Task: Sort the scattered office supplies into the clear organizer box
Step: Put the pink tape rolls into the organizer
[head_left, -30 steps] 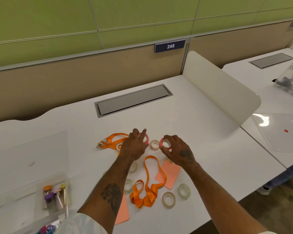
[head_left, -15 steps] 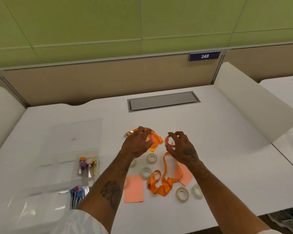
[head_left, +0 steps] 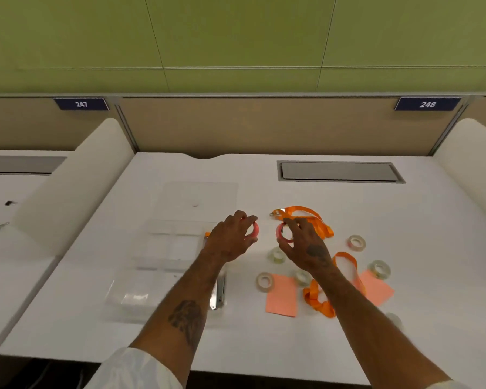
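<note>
Left hand [head_left: 230, 238] shifted, seemingly pinching roll [head_left: 255, 230].

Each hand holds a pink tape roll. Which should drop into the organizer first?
Left, probably: the left hand and its pink roll are right beside the organizer box; the right hand is farther away, by the orange lanyard.

Grey cable hatch [head_left: 340, 171] in white desk [head_left: 421, 228]; plate 247 [head_left: 81, 104] and plate 248 [head_left: 427, 104] behind.

Above a white tabletop [head_left: 348, 220], the left hand [head_left: 230, 240] and right hand [head_left: 303, 248] each grip a pink tape roll [head_left: 255, 230], beside the clear organizer box [head_left: 166, 254], orange lanyards [head_left: 314, 217] and scattered tape rolls [head_left: 357, 243].
</note>
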A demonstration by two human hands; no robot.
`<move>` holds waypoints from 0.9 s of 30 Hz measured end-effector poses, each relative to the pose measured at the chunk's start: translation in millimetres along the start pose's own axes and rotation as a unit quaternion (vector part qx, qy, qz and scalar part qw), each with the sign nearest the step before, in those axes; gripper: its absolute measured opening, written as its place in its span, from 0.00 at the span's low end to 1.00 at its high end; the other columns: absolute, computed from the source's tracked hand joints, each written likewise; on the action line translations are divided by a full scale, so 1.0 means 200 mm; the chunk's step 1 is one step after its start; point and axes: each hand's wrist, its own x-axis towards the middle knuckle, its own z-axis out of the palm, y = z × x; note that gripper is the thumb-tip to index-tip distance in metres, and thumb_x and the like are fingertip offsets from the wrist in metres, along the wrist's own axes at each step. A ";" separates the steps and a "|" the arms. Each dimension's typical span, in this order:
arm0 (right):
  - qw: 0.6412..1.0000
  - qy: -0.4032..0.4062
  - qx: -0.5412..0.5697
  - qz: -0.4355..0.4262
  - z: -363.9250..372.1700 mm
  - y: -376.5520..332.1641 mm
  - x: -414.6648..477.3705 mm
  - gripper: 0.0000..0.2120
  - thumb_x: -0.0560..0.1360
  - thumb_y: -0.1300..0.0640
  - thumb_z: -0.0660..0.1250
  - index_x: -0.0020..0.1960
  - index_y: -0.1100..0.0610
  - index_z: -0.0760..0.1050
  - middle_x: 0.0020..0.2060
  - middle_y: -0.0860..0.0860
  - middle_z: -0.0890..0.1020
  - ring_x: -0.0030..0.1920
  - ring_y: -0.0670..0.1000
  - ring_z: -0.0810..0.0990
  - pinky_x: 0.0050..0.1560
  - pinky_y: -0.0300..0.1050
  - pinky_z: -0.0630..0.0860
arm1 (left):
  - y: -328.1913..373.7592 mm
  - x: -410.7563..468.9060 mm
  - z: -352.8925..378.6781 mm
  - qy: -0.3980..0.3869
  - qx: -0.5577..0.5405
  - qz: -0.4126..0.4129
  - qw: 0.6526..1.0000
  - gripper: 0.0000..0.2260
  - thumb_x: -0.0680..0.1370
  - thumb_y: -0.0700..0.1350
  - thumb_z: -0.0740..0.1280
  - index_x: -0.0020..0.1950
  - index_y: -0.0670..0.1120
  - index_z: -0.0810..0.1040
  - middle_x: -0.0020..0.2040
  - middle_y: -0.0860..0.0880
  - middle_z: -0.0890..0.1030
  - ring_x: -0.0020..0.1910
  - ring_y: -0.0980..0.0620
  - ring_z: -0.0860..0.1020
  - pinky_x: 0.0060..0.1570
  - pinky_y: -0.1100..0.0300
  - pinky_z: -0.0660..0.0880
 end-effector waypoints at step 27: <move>0.999 -0.034 0.018 -0.028 0.42 -1.10 -0.12 0.26 0.73 0.46 0.68 0.67 0.56 0.70 0.55 0.54 0.76 0.52 0.54 0.78 0.45 0.45 0.80 | -0.83 -0.84 -0.10 -0.103 -0.042 -0.042 0.993 0.29 0.73 0.59 0.69 0.72 0.53 0.68 0.63 0.51 0.74 0.62 0.50 0.73 0.56 0.57 0.71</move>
